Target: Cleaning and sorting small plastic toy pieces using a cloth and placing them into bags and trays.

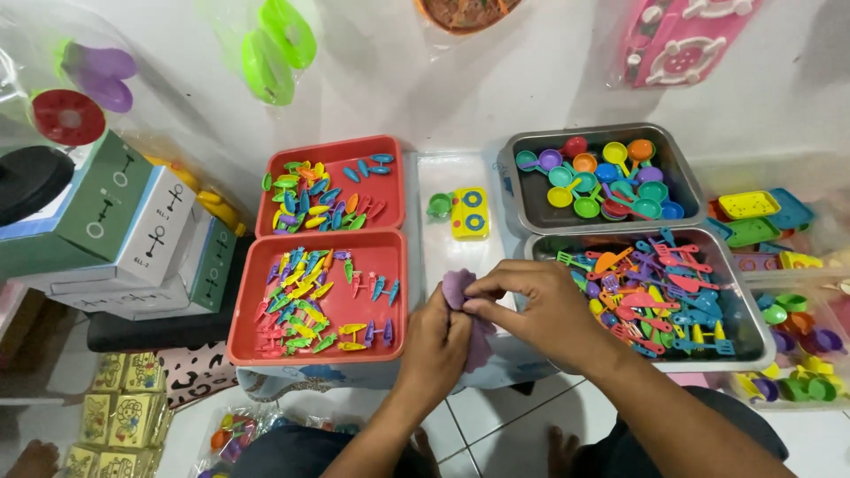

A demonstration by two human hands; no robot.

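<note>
Meeting at centre, left hand [436, 341] and right hand [540, 310] each grip 1 purple toy piece [459, 288].

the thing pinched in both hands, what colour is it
Purple, seen best in the head view.

purple piece [457, 285]: mostly covered by both hands, shape unclear | pink toy panel [682, 40]: cut by top edge | brown dish [465, 12]: cut by top edge | small pieces in lower red tray [390, 354]: too small to tell | feet: cut by bottom edge
</note>
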